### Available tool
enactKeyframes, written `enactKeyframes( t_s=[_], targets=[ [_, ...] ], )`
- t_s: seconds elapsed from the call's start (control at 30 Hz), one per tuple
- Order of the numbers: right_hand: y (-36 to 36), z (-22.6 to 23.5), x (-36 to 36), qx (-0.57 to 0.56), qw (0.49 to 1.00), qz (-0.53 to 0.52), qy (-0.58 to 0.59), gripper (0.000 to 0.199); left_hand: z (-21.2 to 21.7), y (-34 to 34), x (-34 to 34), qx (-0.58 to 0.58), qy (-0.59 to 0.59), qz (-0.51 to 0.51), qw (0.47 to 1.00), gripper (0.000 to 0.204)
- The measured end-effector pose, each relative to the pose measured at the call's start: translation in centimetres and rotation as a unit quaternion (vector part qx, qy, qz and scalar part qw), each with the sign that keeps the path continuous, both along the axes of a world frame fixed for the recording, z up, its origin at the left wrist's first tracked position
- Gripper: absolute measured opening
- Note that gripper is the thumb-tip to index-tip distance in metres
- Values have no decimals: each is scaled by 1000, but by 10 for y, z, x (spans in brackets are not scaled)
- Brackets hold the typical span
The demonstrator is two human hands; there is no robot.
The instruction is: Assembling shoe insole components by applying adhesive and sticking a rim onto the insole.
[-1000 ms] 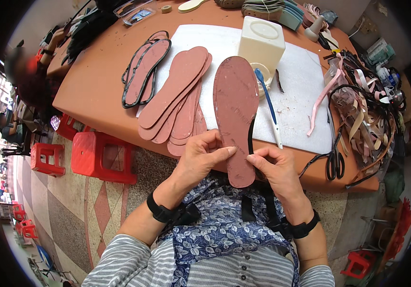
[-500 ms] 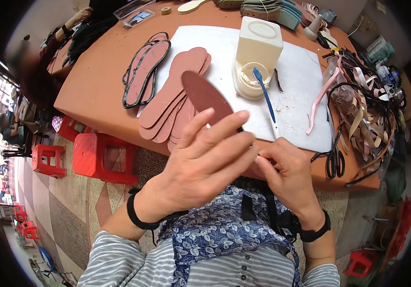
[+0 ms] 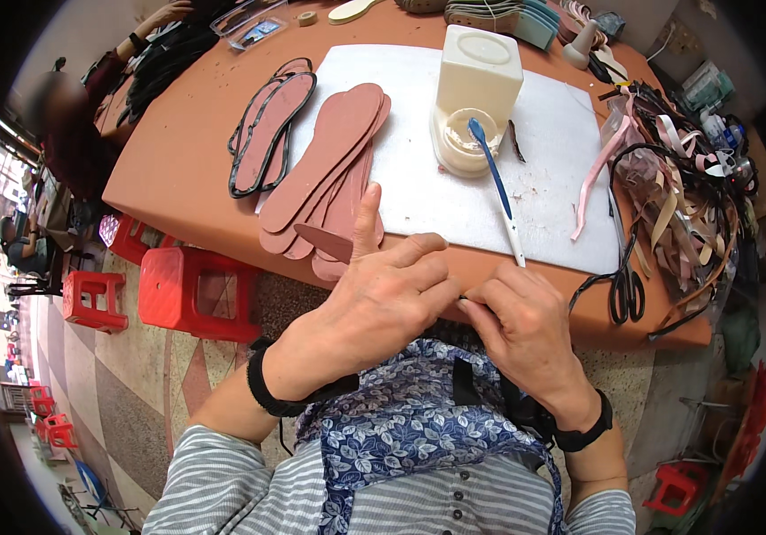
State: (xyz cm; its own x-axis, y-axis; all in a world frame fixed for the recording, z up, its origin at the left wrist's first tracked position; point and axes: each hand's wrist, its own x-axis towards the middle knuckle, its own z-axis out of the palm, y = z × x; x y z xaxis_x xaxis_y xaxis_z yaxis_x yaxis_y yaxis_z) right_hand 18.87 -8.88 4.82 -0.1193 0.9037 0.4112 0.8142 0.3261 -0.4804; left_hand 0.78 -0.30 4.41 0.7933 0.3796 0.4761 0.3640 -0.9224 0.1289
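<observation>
My left hand is closed around a reddish-brown insole, whose rounded tip pokes out left of the fingers; the rest is hidden beneath the hand. Close beside it, my right hand pinches the end of a thin black strip, apparently at the insole's edge. A fanned stack of plain insoles lies just beyond my left hand. Left of that stack are several insoles with black edging. A blue-and-white brush leans in the cup of a cream glue pot, its handle pointing towards my right hand.
A white foam sheet covers part of the brown table. Black scissors and a heap of ribbon strips lie at the right. Red stools stand on the floor at left. Another person sits at the far left.
The held insole has swung down and left, from standing up behind my left hand to lying low beside the stack. My left hand has turned; my right hand stays close, still pinching.
</observation>
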Motion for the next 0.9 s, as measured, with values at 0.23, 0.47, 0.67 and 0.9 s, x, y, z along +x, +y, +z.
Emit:
enactKeyframes(
  t_s=[0.23, 0.47, 0.67, 0.9],
  targets=[
    [0, 11, 10, -40, 993, -17, 106, 12, 4, 4, -5, -26, 11, -10, 1000, 21],
    [-10, -4, 43, -166, 947, -54, 271, 24, 9, 7, -10, -32, -6, 0, 999, 23],
    [-18, -14, 52, -191, 914, -53, 353, 25, 7, 10, -12, -38, -1, 6, 999, 22],
    [-16, -12, 55, -218, 896, -48, 384, 16, 7, 11, -11, -38, 9, 6, 999, 22]
  ],
)
